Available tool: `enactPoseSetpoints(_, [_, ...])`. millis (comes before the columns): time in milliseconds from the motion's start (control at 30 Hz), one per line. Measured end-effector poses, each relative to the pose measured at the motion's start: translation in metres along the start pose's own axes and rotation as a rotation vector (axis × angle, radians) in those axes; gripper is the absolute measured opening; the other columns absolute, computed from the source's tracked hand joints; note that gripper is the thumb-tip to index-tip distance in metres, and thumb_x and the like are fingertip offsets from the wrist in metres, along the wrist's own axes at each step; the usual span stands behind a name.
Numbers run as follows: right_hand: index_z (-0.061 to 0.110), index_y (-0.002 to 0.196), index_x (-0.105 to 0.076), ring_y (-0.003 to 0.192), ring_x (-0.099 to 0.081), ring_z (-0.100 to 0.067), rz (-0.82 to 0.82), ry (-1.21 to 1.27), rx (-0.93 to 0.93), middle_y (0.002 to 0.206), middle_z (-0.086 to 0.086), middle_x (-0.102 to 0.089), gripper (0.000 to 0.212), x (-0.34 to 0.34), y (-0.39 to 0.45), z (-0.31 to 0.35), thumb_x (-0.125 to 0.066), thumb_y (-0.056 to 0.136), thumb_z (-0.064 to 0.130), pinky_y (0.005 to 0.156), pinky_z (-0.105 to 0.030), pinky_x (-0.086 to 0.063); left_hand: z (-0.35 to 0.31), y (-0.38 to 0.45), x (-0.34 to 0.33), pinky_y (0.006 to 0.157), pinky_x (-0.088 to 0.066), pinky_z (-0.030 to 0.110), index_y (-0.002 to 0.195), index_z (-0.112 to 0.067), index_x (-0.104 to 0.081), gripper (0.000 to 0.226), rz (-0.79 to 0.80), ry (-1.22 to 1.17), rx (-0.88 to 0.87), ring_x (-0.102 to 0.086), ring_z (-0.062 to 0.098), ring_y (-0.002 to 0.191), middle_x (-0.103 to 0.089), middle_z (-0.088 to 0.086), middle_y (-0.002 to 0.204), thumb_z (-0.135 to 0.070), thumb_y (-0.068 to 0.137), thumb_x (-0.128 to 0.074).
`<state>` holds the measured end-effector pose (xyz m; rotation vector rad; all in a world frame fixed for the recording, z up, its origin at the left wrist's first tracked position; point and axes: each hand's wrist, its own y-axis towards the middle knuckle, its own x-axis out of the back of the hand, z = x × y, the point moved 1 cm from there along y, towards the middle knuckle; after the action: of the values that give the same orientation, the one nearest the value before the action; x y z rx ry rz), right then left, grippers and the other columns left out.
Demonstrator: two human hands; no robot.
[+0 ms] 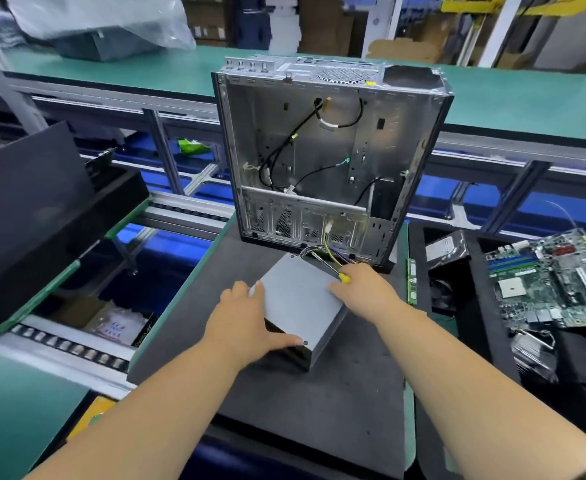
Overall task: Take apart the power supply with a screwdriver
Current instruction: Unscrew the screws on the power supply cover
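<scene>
A: Where's the power supply (298, 303)?

B: On the dark foam mat (319, 410), just in front of the open computer case (329, 157), its wire bundle (322, 254) running out toward the case.

A: And the left hand (246, 323)?

B: It grips the unit's left edge, fingers curled over the top, thumb along the near side beside a screw (305, 343).

A: The right hand (364, 289)?

B: It rests on the far right corner, fingers curled round a yellow-handled screwdriver (344, 278); only the handle end shows above the knuckles. A motherboard (554, 282) lies well to the right.
</scene>
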<state>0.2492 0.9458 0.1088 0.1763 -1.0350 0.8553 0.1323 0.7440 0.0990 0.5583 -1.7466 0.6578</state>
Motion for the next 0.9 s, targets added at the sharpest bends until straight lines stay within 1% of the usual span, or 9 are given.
enactPoseSetpoints(67, [0.015,0.092,-0.061,0.084,-0.058,-0.033,-0.001,0.006,0.038,0.101,-0.008,-0.054,0.017,-0.003,0.000,-0.003,-0.057,0.092,0.031,0.063,-0.032,-0.038,-0.003,-0.003,0.003,0.084,-0.045,0.033,0.143,-0.022,-0.036,0.118,-0.013,0.025,-0.001,-0.042,0.023,0.115,-0.042,0.001,0.123,-0.095,0.052,-0.052])
enactPoseSetpoints(133, [0.024,0.077,-0.051,0.077,-0.050,-0.029,-0.011,0.028,0.057,0.096,-0.005,-0.047,0.016,-0.003,-0.001,-0.004,-0.058,0.092,0.027,0.058,-0.030,-0.035,-0.002,-0.003,0.007,0.080,-0.047,0.032,0.134,-0.023,-0.048,0.102,-0.014,0.019,-0.012,-0.048,0.021,0.107,-0.045,-0.001,0.114,-0.093,0.060,-0.049])
enactPoseSetpoints(167, [0.026,0.086,-0.054,0.080,-0.051,-0.027,-0.016,0.039,0.057,0.104,-0.005,-0.047,0.007,-0.003,-0.002,-0.004,-0.058,0.092,0.025,0.059,-0.031,-0.037,0.000,-0.003,0.009,0.079,-0.049,0.033,0.131,-0.024,-0.052,0.095,-0.013,-0.001,-0.017,-0.052,0.020,0.103,-0.046,-0.002,0.111,-0.090,0.064,-0.050])
enactPoseSetpoints(267, [0.016,0.125,-0.049,0.088,-0.061,-0.029,-0.090,0.121,0.032,0.124,-0.006,-0.044,0.035,-0.001,-0.004,-0.007,-0.059,0.091,0.016,0.070,-0.038,-0.049,0.004,-0.003,0.012,0.076,-0.048,0.031,0.123,-0.025,-0.063,0.070,-0.034,-0.047,-0.047,-0.057,0.018,0.094,-0.050,-0.004,0.102,-0.077,0.077,-0.055])
enactPoseSetpoints(400, [0.017,0.107,-0.045,0.074,-0.054,-0.023,-0.213,0.168,0.032,0.113,-0.008,-0.049,0.024,0.006,-0.008,-0.014,-0.056,0.090,0.005,0.058,-0.033,-0.041,0.004,-0.001,0.017,0.065,-0.042,0.028,0.091,-0.028,-0.072,0.032,-0.071,-0.080,-0.076,-0.059,0.020,0.087,-0.056,-0.004,0.084,-0.057,0.088,-0.059])
enactPoseSetpoints(533, [0.021,0.102,-0.048,0.073,-0.054,-0.017,-0.312,0.228,0.038,0.096,-0.001,-0.059,0.020,0.018,-0.019,-0.021,-0.062,0.091,0.012,0.059,-0.033,-0.043,0.005,0.005,0.022,0.051,-0.041,0.027,0.056,-0.020,-0.054,0.042,-0.096,-0.113,-0.026,-0.050,0.011,0.056,-0.053,-0.005,0.056,-0.044,0.091,-0.058])
enactPoseSetpoints(600, [0.022,0.097,-0.050,0.073,-0.054,-0.016,-0.367,0.269,0.038,0.091,0.003,-0.060,0.016,0.024,-0.025,-0.023,-0.064,0.091,0.018,0.057,-0.032,-0.042,0.004,0.011,0.025,0.050,-0.038,0.025,0.060,-0.016,-0.058,0.041,-0.120,-0.109,-0.002,-0.050,0.009,0.056,-0.054,-0.009,0.058,-0.044,0.090,-0.058])
enactPoseSetpoints(767, [0.027,0.081,-0.059,0.072,-0.055,-0.014,-0.454,0.404,0.035,0.086,0.006,-0.062,0.017,0.040,-0.037,-0.026,-0.071,0.085,0.017,0.054,-0.026,-0.039,-0.006,0.028,0.024,0.076,-0.047,0.031,0.076,-0.025,-0.064,0.021,-0.135,-0.118,-0.065,-0.051,0.017,0.096,-0.051,-0.005,0.100,-0.043,0.088,-0.063])
enactPoseSetpoints(900, [0.031,0.080,-0.064,0.072,-0.059,-0.004,-0.536,0.487,0.018,0.084,0.010,-0.067,0.020,0.052,-0.047,-0.024,-0.076,0.082,0.015,0.053,-0.014,-0.040,-0.019,0.045,0.012,0.094,-0.042,0.031,0.109,-0.023,-0.065,0.025,-0.150,-0.195,-0.219,-0.043,0.022,0.115,-0.047,-0.003,0.118,-0.039,0.089,-0.063])
